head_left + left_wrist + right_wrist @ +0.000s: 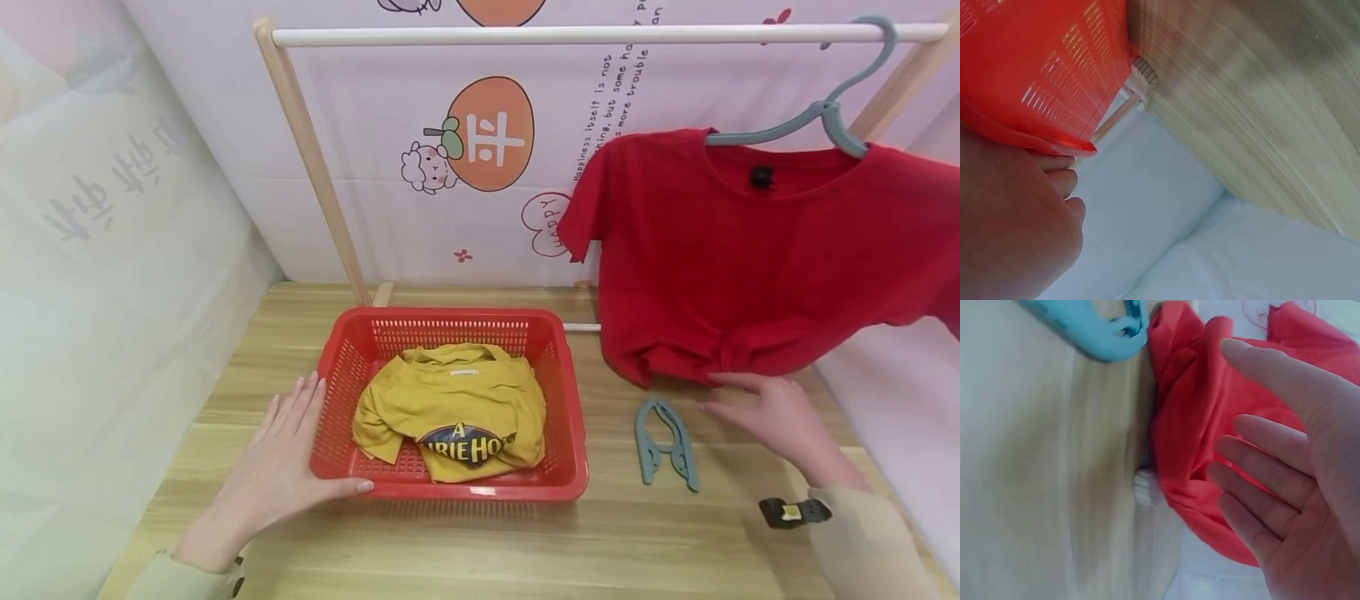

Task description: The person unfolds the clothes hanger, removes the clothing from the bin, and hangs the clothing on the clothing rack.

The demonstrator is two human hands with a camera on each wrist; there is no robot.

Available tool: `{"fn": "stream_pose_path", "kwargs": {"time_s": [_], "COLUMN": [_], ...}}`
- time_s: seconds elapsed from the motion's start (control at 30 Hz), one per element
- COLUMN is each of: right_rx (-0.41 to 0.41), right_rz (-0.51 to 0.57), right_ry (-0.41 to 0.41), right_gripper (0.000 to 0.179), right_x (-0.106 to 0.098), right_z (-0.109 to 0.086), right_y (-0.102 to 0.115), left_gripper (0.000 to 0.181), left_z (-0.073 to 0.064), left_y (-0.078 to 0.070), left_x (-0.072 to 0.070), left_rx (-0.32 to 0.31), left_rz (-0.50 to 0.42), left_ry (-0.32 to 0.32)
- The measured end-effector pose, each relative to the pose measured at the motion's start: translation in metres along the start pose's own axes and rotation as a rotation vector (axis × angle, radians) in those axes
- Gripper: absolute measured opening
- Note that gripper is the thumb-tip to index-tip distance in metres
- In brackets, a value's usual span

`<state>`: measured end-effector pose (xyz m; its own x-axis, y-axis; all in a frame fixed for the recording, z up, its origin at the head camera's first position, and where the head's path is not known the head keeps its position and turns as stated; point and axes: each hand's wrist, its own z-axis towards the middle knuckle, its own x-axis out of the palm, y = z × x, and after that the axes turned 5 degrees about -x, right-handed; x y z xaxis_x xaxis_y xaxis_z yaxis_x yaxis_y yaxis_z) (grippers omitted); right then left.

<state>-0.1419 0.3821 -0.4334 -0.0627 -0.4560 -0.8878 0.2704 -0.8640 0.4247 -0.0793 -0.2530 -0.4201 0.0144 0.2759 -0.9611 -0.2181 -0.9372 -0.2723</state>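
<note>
- L hand, lower left: fingers straight against red basket, ctr; I'd press lightly so it won't slide.
- R hand, lower right: fingers loose, no grip; can't tell if I'm touching red tee, upper right; any tug s/b gentle.

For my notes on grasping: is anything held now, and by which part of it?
Nothing is held: the left hand only rests against the basket rim; the right hand is empty, near the red shirt.
</note>
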Motion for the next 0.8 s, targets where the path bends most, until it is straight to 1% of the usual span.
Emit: {"fn": "stream_pose_path", "kwargs": {"time_s": [0.17, 0.37, 0.47, 0.6, 0.8], "right_rx": [0.013, 0.003, 0.004, 0.009, 0.002], "right_rz": [-0.002, 0.042, 0.062, 0.064, 0.104], "right_ry": [0.034, 0.067, 0.087, 0.111, 0.106], "right_gripper": [0.062, 0.066, 0.070, 0.078, 0.083], "right_x": [-0.001, 0.009, 0.016, 0.025, 0.034], "right_z": [-0.010, -0.021, -0.025, -0.031, -0.037], "right_y": [0.013, 0.026, 0.029, 0.032, 0.034], "left_gripper": [0.136, 0.137, 0.137, 0.137, 0.137], "left_z": [0.000, 0.000, 0.000, 0.000, 0.000], "left_y": [0.001, 0.000, 0.000, -0.001, -0.001], "left_x": [0.000, 0.000, -0.001, -0.001, -0.001], "left_rx": [0.000, 0.000, -0.002, -0.004, -0.004], "left_rz": [0.005, 0.005, 0.008, 0.010, 0.010], "left_ry": [0.000, 0.000, 0.000, 0.004, 0.005]}}
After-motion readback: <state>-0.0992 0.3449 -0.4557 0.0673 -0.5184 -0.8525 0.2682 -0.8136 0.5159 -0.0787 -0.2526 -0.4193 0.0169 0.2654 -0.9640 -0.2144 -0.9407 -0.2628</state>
